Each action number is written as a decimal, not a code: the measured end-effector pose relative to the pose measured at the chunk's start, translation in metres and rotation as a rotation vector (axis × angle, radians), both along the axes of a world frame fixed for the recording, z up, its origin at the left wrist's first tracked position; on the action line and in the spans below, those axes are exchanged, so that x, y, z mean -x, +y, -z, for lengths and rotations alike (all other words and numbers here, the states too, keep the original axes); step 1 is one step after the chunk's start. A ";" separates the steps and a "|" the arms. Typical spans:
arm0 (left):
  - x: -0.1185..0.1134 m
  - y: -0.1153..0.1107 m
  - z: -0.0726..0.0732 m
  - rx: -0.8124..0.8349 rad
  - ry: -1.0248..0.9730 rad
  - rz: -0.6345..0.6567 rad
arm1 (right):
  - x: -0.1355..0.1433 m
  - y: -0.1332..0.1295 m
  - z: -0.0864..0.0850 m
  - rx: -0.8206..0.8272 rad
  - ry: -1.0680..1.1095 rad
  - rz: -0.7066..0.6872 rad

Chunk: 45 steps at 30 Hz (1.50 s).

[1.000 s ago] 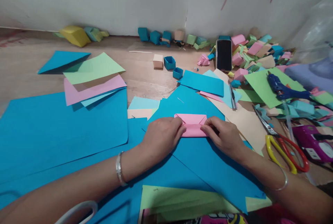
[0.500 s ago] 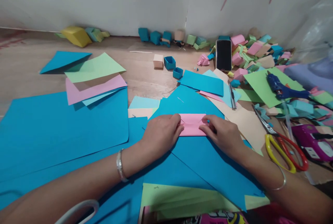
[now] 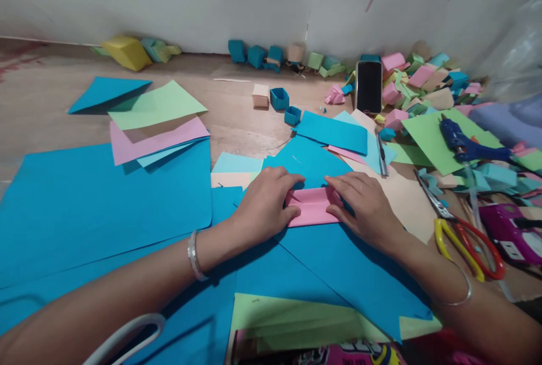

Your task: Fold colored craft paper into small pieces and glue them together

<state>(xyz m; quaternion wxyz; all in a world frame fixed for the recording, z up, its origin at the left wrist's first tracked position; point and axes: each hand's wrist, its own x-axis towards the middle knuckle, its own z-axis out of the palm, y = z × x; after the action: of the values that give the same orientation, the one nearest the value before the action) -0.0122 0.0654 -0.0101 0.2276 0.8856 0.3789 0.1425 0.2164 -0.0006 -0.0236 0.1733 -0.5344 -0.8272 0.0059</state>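
A folded strip of pink paper (image 3: pixel 314 207) lies crosswise on blue paper sheets (image 3: pixel 326 266), with a crease running along its length. My left hand (image 3: pixel 271 198) grips its left end, thumb on the near edge and fingers at the far edge. At the right end, my right hand (image 3: pixel 359 201) holds it the same way. The strip's middle shows between both hands; its ends are partly covered by my fingers.
Scissors (image 3: pixel 466 246), a hot glue gun (image 3: pixel 470 142) and a pen (image 3: pixel 381 155) lie to the right. A phone (image 3: pixel 368 87) leans by a heap of folded paper pieces (image 3: pixel 440 85). Small paper boxes (image 3: pixel 279 98) stand behind; loose coloured sheets (image 3: pixel 158 106) lie at left.
My fingers have spread to the far edge at both ends of the pink strip, which looks more opened along its crease. The whole view has shifted slightly.
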 end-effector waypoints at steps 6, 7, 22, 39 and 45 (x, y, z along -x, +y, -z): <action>-0.002 -0.002 -0.004 0.124 -0.078 0.003 | 0.002 -0.003 -0.006 0.007 0.241 0.011; -0.001 -0.003 -0.005 0.147 -0.099 -0.006 | 0.002 -0.003 -0.007 0.033 0.292 0.025; -0.004 -0.008 -0.020 0.884 -0.543 -0.151 | 0.001 -0.008 -0.016 0.488 1.129 0.345; -0.007 -0.015 -0.013 1.165 -0.695 -0.147 | 0.008 -0.013 -0.014 0.630 1.072 0.337; -0.004 -0.015 -0.009 1.202 -0.657 -0.186 | 0.007 -0.012 -0.006 0.758 1.288 0.339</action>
<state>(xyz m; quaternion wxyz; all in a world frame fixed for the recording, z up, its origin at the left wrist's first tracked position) -0.0084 0.0508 -0.0006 0.7688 0.4806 0.3777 0.1878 0.2096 -0.0131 -0.0172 0.4248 -0.5681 -0.4109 0.5727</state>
